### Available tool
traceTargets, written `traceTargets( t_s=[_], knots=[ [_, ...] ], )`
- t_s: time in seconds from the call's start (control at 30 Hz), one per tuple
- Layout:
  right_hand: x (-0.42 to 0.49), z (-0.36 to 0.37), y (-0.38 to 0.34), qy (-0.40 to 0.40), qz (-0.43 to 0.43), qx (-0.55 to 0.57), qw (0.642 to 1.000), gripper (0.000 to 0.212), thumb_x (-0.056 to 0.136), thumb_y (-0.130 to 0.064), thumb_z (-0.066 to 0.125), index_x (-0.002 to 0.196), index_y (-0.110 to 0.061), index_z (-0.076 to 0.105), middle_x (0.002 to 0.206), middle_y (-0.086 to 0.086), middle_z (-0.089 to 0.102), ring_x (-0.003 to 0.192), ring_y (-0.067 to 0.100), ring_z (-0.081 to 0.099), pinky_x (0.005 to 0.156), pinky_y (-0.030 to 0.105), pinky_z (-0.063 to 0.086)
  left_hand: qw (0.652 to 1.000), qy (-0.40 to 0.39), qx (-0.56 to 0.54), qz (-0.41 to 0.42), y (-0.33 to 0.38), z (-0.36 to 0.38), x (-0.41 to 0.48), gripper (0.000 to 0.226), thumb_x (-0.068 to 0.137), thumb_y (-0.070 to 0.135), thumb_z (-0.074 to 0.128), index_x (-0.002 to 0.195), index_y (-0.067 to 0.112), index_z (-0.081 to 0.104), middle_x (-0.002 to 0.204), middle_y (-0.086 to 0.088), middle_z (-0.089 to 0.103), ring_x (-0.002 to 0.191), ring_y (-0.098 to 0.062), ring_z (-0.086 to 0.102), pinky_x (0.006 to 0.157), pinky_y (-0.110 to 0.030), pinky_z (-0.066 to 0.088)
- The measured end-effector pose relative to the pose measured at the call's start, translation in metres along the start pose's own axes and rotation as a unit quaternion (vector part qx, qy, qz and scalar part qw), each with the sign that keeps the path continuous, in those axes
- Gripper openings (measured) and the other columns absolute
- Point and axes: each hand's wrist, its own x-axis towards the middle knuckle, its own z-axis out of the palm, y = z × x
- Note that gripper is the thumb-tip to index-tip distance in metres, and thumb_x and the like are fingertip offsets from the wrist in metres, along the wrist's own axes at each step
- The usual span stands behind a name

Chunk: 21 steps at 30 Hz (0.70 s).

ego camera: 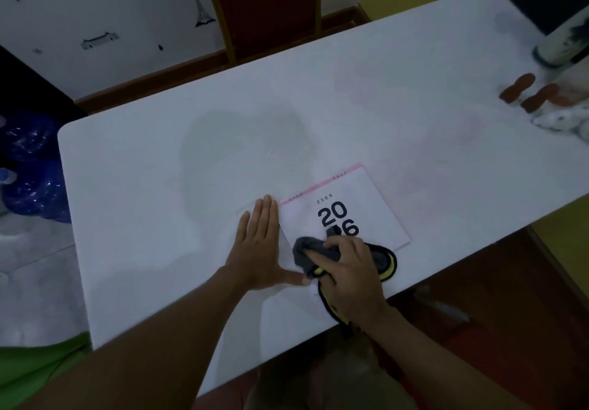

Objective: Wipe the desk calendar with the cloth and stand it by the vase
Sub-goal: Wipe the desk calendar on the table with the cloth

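A white desk calendar [363, 199] printed "2026", with a pink top edge, lies flat on the white table [223, 141] near its front edge. My left hand [261, 247] rests flat with fingers spread against the calendar's left edge, thumb along its lower corner. My right hand [350, 272] is closed on a grey cloth with black and yellow trim [306, 251], pressing it on the calendar's lower part and covering part of the print. A white vase with dark markings [564, 43] stands at the far right of the table, cut off by the frame.
Brown oblong objects [518, 87] and a white spotted item [561, 119] lie near the vase. Blue plastic bags [28, 167] sit on the floor to the left. A dark red door [267, 4] stands behind the table.
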Motion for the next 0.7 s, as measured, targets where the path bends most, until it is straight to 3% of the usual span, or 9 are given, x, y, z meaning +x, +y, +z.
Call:
traceTargets(
  t_s=[0.2,0.33,0.53,0.7],
  knots=[
    [0.060,-0.001,-0.011,0.039,0.095,-0.020,0.995,0.049,0.078,-0.015,0.071,0.123,-0.032,0.070,0.116,0.005,0.059,0.108,0.027,0.045,0.087,0.039,0.044,1.000,0.000,-0.003,-0.001,-0.002,-0.001,0.000,0.165,0.041,0.112,0.035,0.151,0.010,-0.035,0.158,-0.005,-0.045,0.144,-0.018,-0.044,0.120,-0.042,-0.020],
    [0.019,-0.001,-0.008,0.012,0.027,-0.018,0.999,0.047,0.083,-0.026,0.059,0.129,-0.034,0.066,0.119,0.000,0.051,0.110,0.024,0.046,0.087,0.036,0.042,1.000,0.000,0.003,-0.002,-0.001,-0.002,0.000,0.165,0.041,0.113,0.033,0.151,0.010,-0.034,0.158,-0.007,-0.044,0.144,-0.022,-0.043,0.121,-0.043,-0.018],
    [0.067,-0.011,-0.007,0.041,0.117,-0.033,0.992,0.045,0.072,-0.043,0.084,0.115,-0.032,0.075,0.113,0.007,0.058,0.102,0.030,0.048,0.081,0.044,0.047,1.000,0.006,-0.003,-0.001,-0.002,0.000,0.000,0.164,0.042,0.112,0.035,0.152,0.011,-0.033,0.160,-0.005,-0.041,0.146,-0.020,-0.040,0.122,-0.043,-0.017],
    [0.059,-0.002,-0.020,0.045,0.126,-0.036,0.990,0.053,0.076,-0.063,0.072,0.123,-0.040,0.069,0.116,0.002,0.055,0.104,0.025,0.045,0.083,0.038,0.043,1.000,0.004,-0.002,0.000,-0.001,0.000,0.000,0.164,0.042,0.112,0.034,0.152,0.010,-0.033,0.158,-0.005,-0.044,0.146,-0.020,-0.041,0.122,-0.044,-0.016]
  ],
)
